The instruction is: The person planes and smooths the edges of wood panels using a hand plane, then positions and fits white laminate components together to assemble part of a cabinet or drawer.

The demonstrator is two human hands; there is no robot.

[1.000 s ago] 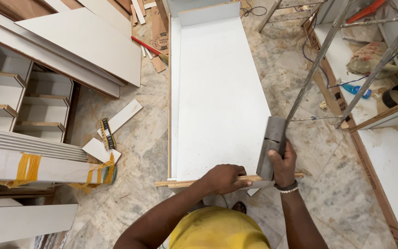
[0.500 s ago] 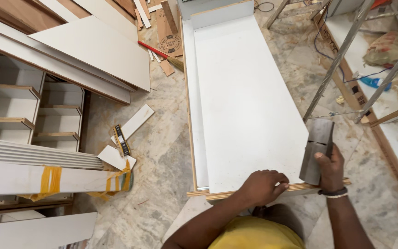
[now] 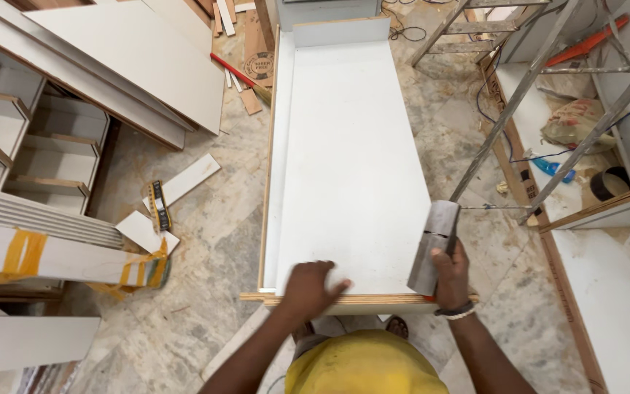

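Note:
A long white laminated panel (image 3: 344,153) with raised plywood edges lies on the floor and stretches away from me. My left hand (image 3: 311,288) rests flat on its near end, fingers spread, just above the wooden front edge (image 3: 359,299). My right hand (image 3: 450,273) grips a grey rectangular block (image 3: 433,244) that stands upright against the panel's near right corner.
White boards (image 3: 133,58) and open drawer boxes (image 3: 30,146) lie at the left. A taped bundle of boards (image 3: 45,255), white offcuts (image 3: 184,179) and a tape measure (image 3: 157,204) lie on the marble floor. A metal scaffold frame (image 3: 519,95) stands at the right.
My view has shifted so the panel sits more centred. My left hand slid onto the white surface, and my right hand with the grey block stayed at the near right corner.

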